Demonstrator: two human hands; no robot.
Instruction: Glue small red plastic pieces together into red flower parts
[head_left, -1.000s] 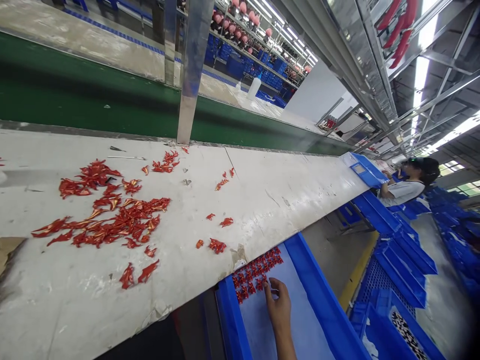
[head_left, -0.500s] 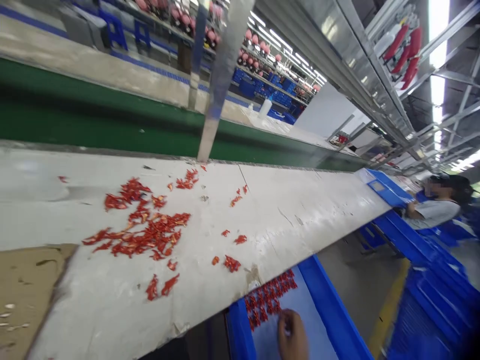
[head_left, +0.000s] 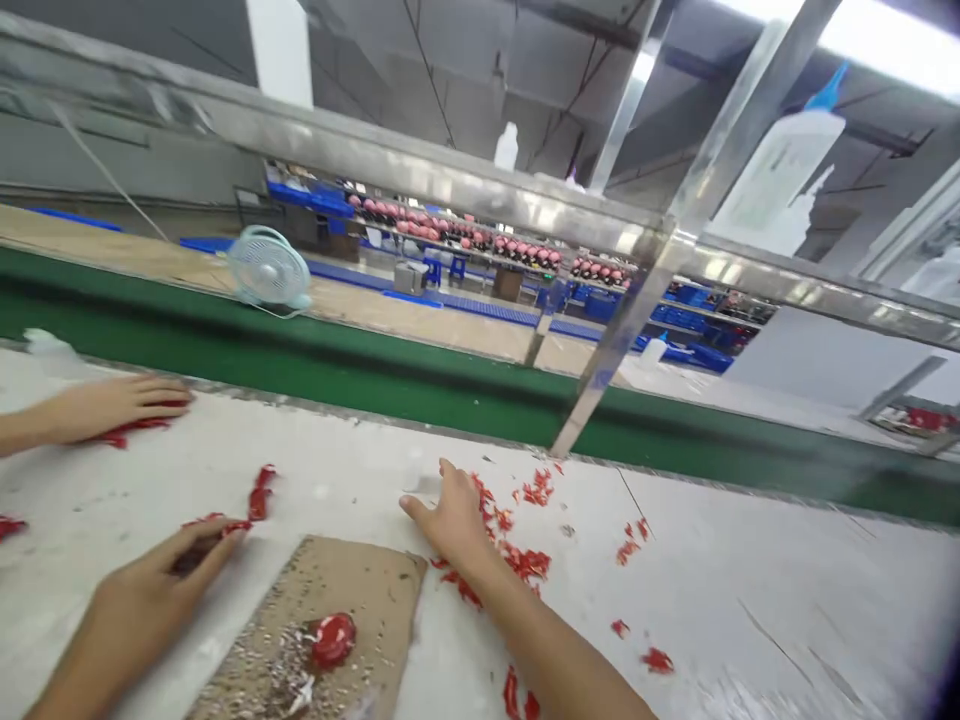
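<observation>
My left hand (head_left: 146,595) is at the lower left, fingers curled, with a small shiny red piece (head_left: 237,527) at the fingertips. Just beyond them, further red pieces (head_left: 260,492) lie on the white tabletop. Near the middle, my right hand (head_left: 454,515) is stretched out, thumb and fingers apart, with nothing in it. A faint greyish, see-through shape beside its fingers is too blurred to name. Under and beside my right forearm lies a scattered pile of red pieces (head_left: 529,563). Between my arms is brown cardboard (head_left: 367,575) with a round red object (head_left: 332,640) on it.
Another person's hand (head_left: 127,408) rests over red pieces at the far left. A metal post (head_left: 600,385) rises from the table's back edge beside a green belt (head_left: 405,385). Beyond stands a small fan (head_left: 268,268). Bottles (head_left: 780,180) stand on the overhead rail.
The view has swung left. My right hand has left the blue tray of red pieces and now reaches over the table. My left hand and the other person's hand have come into view.
</observation>
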